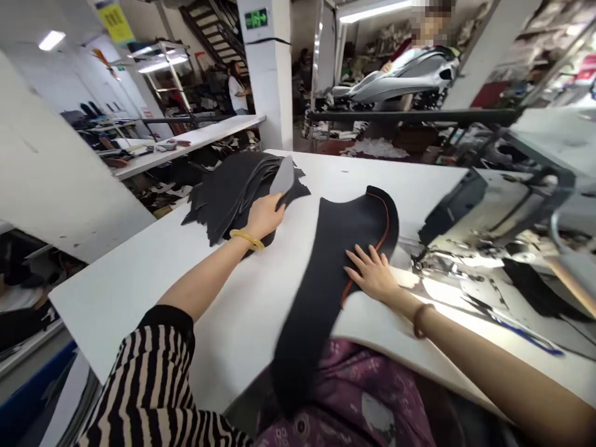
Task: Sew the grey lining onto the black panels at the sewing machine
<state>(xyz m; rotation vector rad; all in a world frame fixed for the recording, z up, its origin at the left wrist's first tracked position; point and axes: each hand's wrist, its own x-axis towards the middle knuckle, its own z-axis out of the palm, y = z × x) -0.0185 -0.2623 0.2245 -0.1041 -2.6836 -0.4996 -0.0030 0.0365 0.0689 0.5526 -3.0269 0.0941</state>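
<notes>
My left hand (pixel 265 217), closed with the fingertips partly hidden, grips the edge of a dark fabric piece (pixel 284 180) on a stack of cut black fabric (pixel 228 186). The piece's grey underside is turned up beside my fingers. My right hand (pixel 371 273) lies flat with fingers spread on a long black fabric panel (pixel 326 261). An orange-red line runs along that panel's curved right side. Its lower end hangs over the table's front edge onto my purple patterned apron (pixel 363 391).
A sewing machine (pixel 535 180) stands at the right of the white table (pixel 251 310). Blue-handled scissors (pixel 516 326) lie near its base. A white pillar (pixel 266 81) rises behind the table, and a person (pixel 237 90) is in the back left. Another person stands behind at upper right.
</notes>
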